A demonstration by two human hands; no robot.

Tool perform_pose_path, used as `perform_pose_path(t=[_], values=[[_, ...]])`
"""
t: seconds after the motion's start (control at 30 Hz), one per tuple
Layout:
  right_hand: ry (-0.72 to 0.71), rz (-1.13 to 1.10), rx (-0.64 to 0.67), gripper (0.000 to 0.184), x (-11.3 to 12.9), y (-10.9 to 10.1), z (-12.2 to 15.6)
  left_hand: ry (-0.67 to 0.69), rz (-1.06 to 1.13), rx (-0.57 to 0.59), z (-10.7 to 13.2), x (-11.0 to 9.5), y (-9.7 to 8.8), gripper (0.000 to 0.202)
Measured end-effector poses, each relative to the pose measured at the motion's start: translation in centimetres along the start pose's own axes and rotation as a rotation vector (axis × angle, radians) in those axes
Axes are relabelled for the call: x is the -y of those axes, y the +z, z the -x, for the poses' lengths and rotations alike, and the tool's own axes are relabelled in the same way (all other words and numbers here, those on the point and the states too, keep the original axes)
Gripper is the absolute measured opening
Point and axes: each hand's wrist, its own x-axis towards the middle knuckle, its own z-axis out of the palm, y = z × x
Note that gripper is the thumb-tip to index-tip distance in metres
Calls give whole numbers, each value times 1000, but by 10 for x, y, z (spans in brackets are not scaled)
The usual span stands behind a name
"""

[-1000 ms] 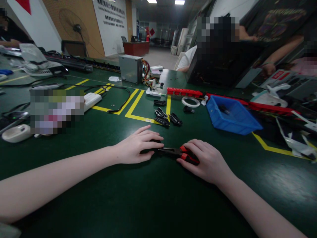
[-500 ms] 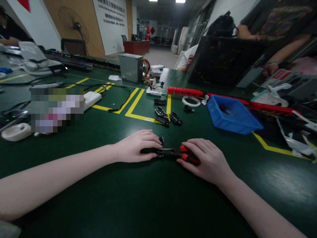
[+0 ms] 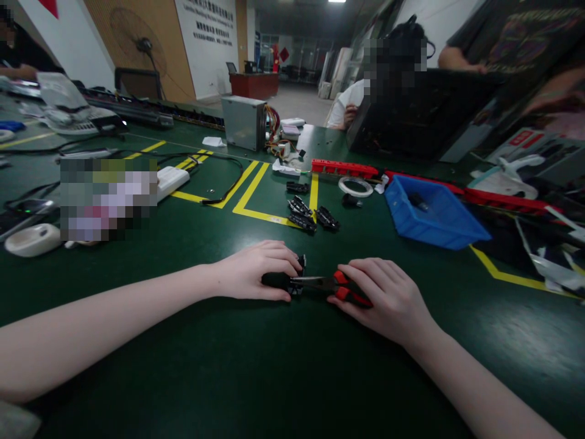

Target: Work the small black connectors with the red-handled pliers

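Note:
My left hand (image 3: 253, 271) lies curled over a small black part (image 3: 295, 274) on the green table (image 3: 283, 366), pressing it down. Only the part's right end shows past my fingertips. My right hand (image 3: 384, 296) grips the red and black handles of a pair of pliers (image 3: 326, 283). The pliers' dark jaws point left and meet the black part. Several similar black parts (image 3: 311, 216) lie loose on the table just beyond my hands, by a yellow tape line.
A blue plastic bin (image 3: 434, 213) stands right of the loose parts, with a red rail (image 3: 345, 167) and a white ring (image 3: 355, 186) behind. A metal power supply box (image 3: 243, 122), cables and a white device (image 3: 170, 181) lie farther left. Other people work at the far right.
The black part has come out from under my left fingers and its end now sticks up beside the pliers' jaws. Both hands have stayed almost in place.

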Motion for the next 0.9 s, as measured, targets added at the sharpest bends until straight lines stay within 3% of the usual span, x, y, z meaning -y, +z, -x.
perform_pose_path(t=[0.9], values=[[-55, 60, -31, 37, 0, -1, 1, 7, 98, 11, 2, -2, -3, 21]])
